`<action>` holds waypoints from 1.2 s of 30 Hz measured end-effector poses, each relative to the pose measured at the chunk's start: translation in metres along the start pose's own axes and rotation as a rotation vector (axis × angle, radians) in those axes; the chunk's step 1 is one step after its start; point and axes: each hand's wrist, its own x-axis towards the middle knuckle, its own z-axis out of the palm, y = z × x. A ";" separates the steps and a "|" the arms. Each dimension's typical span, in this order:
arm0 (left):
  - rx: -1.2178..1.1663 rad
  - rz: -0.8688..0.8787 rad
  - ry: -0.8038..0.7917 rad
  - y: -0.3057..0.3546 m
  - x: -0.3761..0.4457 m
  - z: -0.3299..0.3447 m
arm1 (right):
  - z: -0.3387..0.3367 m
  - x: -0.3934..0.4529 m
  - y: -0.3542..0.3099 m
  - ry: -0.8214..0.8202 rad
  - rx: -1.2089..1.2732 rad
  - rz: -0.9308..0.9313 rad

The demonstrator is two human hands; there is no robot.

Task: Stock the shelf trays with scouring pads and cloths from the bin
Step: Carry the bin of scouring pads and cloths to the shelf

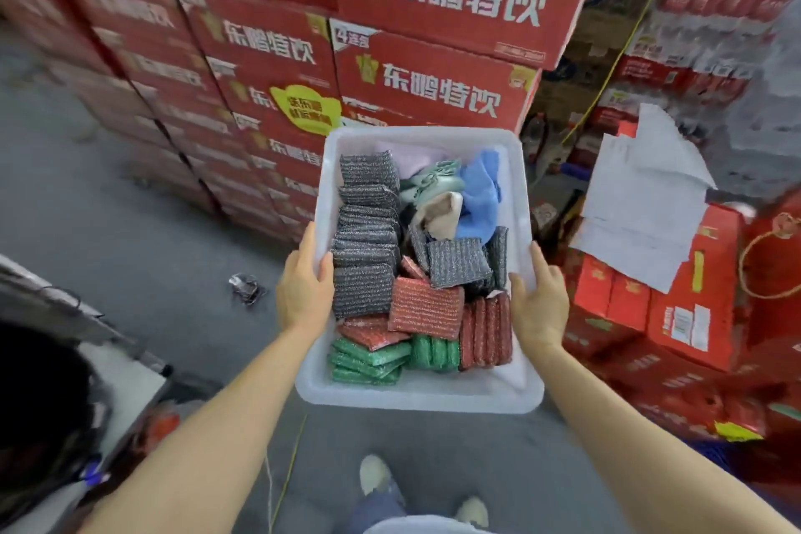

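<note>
The grey concrete floor [130, 230] carried stacked red drink cartons [268, 56] and a small dark tangled object [246, 287].

We're looking at a shop's stockroom or warehouse aisle here. Red drink cartons [437, 9] printed with large white Chinese characters are towering in stacked walls straight ahead and running off to the left. On the right, shrink-wrapped packs of bottles [711, 13] are piling up high, and red gift boxes [676, 308] with rope handles are sitting below them, torn white paper [641, 204] lying across the top. A bare grey concrete floor [130, 230] is stretching underneath, with a scrap of litter [245, 286] lying on it. Goods are standing in bulk cases, not on display.
</note>
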 end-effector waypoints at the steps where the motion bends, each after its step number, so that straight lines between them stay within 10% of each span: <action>1: 0.004 -0.019 0.024 -0.012 0.008 -0.012 | 0.014 0.001 -0.014 -0.022 0.006 -0.016; 36: 0.134 -0.569 0.742 -0.256 0.314 -0.211 | 0.423 0.162 -0.488 -0.553 0.154 -0.761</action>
